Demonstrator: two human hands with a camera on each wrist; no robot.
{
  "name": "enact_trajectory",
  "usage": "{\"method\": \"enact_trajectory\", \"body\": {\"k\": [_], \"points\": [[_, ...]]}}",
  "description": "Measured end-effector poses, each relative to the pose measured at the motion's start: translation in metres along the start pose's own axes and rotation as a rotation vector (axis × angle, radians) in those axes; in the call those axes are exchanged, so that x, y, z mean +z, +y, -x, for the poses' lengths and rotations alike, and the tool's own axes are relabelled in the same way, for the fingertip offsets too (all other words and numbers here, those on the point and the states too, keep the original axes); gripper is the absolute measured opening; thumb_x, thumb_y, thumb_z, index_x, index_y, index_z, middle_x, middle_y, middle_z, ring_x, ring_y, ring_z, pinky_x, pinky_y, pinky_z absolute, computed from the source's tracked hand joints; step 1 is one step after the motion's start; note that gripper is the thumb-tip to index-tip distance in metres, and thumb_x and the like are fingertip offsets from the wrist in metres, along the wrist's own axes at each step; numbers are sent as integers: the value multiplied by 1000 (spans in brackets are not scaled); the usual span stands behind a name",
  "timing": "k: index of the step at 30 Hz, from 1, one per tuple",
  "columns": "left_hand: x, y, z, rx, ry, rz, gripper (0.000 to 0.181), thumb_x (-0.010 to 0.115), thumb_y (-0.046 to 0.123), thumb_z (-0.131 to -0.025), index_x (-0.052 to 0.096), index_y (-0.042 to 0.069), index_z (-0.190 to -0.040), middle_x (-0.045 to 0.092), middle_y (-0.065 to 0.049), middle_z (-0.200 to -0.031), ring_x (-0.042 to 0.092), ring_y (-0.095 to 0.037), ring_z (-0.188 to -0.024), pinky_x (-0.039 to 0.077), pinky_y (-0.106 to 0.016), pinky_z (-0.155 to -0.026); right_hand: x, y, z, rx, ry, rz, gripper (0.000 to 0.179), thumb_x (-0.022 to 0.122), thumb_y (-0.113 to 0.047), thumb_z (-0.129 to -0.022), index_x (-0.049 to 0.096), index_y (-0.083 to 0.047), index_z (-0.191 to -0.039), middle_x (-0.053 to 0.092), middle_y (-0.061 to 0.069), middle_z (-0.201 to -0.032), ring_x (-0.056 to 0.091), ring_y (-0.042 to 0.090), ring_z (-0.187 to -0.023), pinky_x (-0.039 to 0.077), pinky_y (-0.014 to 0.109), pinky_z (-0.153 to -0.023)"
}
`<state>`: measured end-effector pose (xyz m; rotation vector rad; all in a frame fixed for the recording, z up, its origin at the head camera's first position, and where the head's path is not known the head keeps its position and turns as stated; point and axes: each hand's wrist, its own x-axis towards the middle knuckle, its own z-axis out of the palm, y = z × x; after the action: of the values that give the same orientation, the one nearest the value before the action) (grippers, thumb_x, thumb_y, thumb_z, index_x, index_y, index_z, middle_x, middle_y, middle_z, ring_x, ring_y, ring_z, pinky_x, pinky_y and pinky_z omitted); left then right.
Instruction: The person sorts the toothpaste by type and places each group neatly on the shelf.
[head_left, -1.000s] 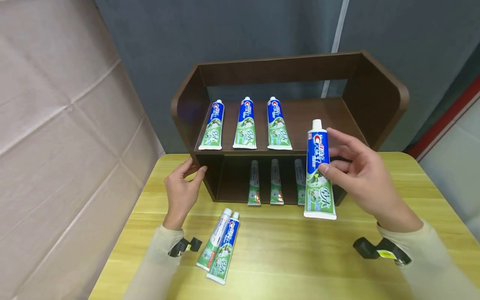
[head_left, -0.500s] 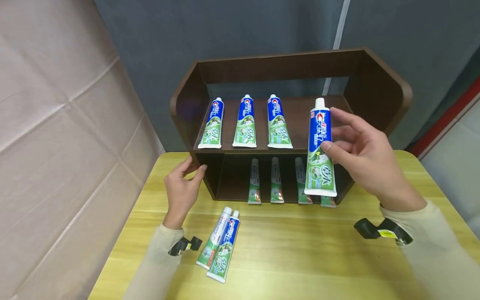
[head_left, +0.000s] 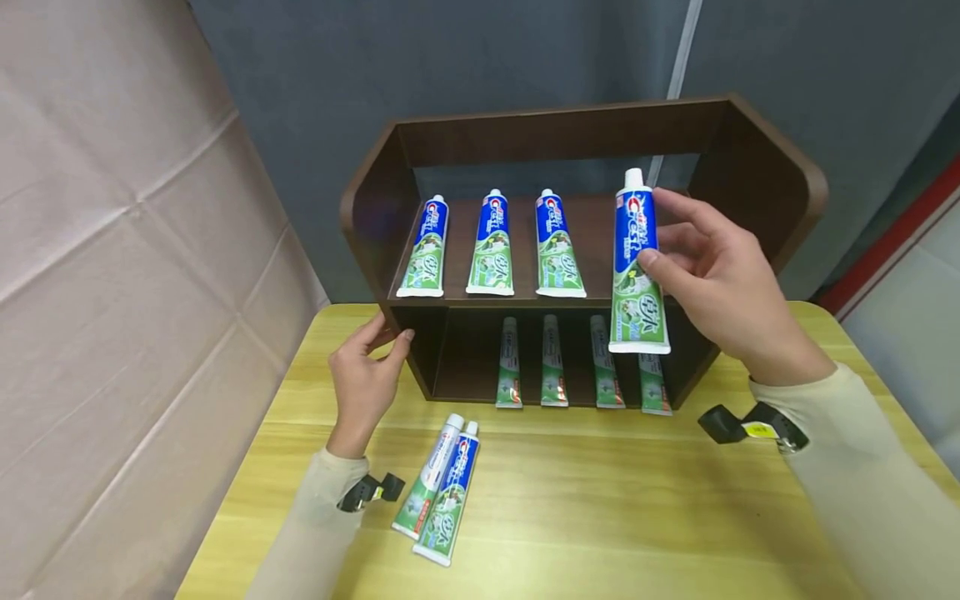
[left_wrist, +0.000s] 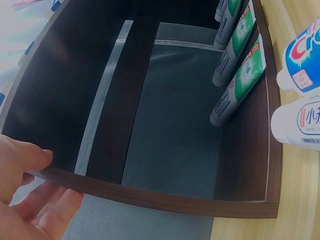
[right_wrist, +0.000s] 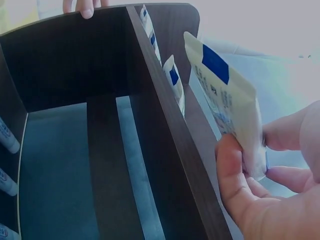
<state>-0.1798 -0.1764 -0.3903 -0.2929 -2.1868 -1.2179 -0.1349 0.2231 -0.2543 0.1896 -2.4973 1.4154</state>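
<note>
In the head view my right hand (head_left: 723,279) pinches a blue and green toothpaste tube (head_left: 637,275) between thumb and fingers. Its cap points up, and it is held in front of the upper board of a dark brown shelf (head_left: 562,137). The right wrist view shows the back of this tube (right_wrist: 225,92) and the thumb and fingers on both sides of it. At the shelf's left side panel, my left hand (head_left: 365,383) grips the panel's front edge; the left wrist view has thumb and fingers (left_wrist: 60,212) on either side of that edge.
Three blue and green tubes (head_left: 491,250) lie on the upper board, caps to the back. Several grey and green tubes (head_left: 553,367) lie on the lower level. Two more tubes, one grey and green (head_left: 420,492), one blue and green (head_left: 450,504), overlap on the wooden table (head_left: 570,500).
My right hand has risen with the toothpaste tube, from in front of the lower level to the upper board, uncovering more grey and green tubes below. My left hand stays on the panel.
</note>
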Motion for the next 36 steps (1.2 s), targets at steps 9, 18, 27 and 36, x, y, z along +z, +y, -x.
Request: {"method": "enact_trajectory", "body": {"k": [9, 18, 27, 36], "points": [[-1, 0, 1, -13, -8, 6, 35, 81, 14, -93, 78, 13, -129, 80, -13, -117, 81, -28, -97, 59, -10, -74, 2, 3, -24, 69, -25, -2, 63, 65, -36, -105, 39, -40, -163, 63, 9, -138, 67, 17, -110, 63, 19, -80], [-2, 2, 2, -13, -8, -11, 35, 82, 15, -94, 77, 13, -129, 80, -10, -117, 81, -25, -97, 65, -32, -75, 6, 1, -52, 163, -61, 86, 64, 57, -41, -108, 29, -41, -166, 58, 12, -151, 60, 31, -130, 59, 54, -106], [-1, 1, 1, -6, -9, 7, 34, 82, 14, -94, 78, 13, -128, 80, -11, -116, 81, -26, -97, 63, -19, -75, 6, 4, -63, 193, -98, 164, 64, 56, -40, -109, 32, -31, -167, 58, 17, -148, 57, 34, -127, 65, 41, -96], [0, 0, 1, -1, -3, 5, 36, 81, 13, -93, 77, 13, -129, 80, -11, -117, 81, -28, -97, 67, -40, -75, 7, 4, -67, 176, -138, 234, 59, 55, -38, -109, 40, -23, -165, 60, 18, -144, 59, 35, -122, 65, 39, -90]]}}
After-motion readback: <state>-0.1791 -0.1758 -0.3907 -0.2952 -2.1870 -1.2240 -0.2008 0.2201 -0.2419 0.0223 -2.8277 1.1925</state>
